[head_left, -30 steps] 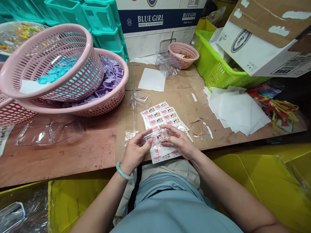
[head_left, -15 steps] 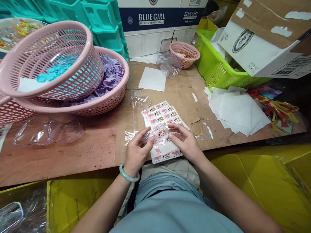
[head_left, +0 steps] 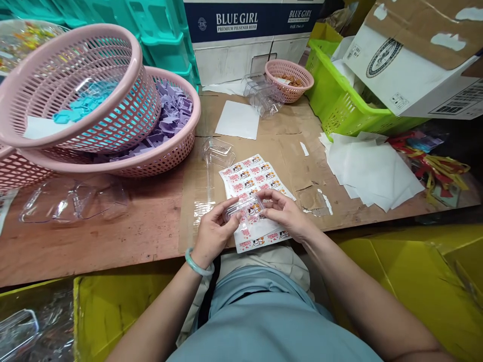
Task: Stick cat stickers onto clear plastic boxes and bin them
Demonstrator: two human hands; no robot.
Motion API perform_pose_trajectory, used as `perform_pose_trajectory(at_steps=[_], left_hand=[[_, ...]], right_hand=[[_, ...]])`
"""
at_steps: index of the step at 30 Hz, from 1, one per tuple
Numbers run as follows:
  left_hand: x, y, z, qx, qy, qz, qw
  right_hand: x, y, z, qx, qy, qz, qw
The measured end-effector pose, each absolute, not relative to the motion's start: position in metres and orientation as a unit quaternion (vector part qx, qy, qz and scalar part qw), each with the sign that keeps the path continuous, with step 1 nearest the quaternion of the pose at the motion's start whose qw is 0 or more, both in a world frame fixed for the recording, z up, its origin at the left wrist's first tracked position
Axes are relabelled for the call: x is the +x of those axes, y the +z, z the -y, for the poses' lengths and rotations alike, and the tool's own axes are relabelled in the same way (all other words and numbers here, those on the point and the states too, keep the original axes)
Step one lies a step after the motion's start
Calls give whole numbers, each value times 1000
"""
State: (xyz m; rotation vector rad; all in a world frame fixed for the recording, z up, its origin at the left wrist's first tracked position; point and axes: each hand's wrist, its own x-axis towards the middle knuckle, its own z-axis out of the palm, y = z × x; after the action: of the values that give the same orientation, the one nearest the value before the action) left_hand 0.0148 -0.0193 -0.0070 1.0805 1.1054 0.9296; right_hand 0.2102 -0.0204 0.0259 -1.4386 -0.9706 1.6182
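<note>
The left hand (head_left: pixel 213 229) is pinching one end of a clear box (head_left: pixel 234 205), and the right hand (head_left: pixel 285 215) is pinching the other. The hands are holding it over the sticker sheets (head_left: pixel 245 176) (a cat (head_left: pixel 254 209) is showing on it or through it). On the left, a pink basket (head_left: pixel 135 58) is holding blue bits (head_left: pixel 85 104) and leaning in a bigger basket (head_left: pixel 195 113), which is holding purple bits (head_left: pixel 175 108). A little basket (head_left: pixel 289 95) is holding brown bits (head_left: pixel 293 80), and a green crate (head_left: pixel 335 103) is carrying a white box (head_left: pixel 400 70).
</note>
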Motion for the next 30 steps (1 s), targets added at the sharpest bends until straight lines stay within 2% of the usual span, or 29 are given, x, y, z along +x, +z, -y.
perform_pose_trajectory(at_steps=[6,10,12,15,19,26,30], left_hand=[[22,-7,28,468,426,-519,574],[28,-8,34,497,440,-534,523],[30,-10,36,523,448,-530,495],[33,-13,39,552,458,-521,462],[36,-14,43,583,461,-517,424],[38,-17,47,615,467,-506,384],[37,-18,47,640,464,-500,355]], right_hand=[[209,24,26,-561,596,398,414],[207,23,41,-617,409,473,478],[205,23,46,-640,328,520,462],[200,22,49,-664,286,545,426],[197,18,49,-681,300,516,424],[197,20,41,-678,413,398,460],[194,19,38,-690,405,387,457]])
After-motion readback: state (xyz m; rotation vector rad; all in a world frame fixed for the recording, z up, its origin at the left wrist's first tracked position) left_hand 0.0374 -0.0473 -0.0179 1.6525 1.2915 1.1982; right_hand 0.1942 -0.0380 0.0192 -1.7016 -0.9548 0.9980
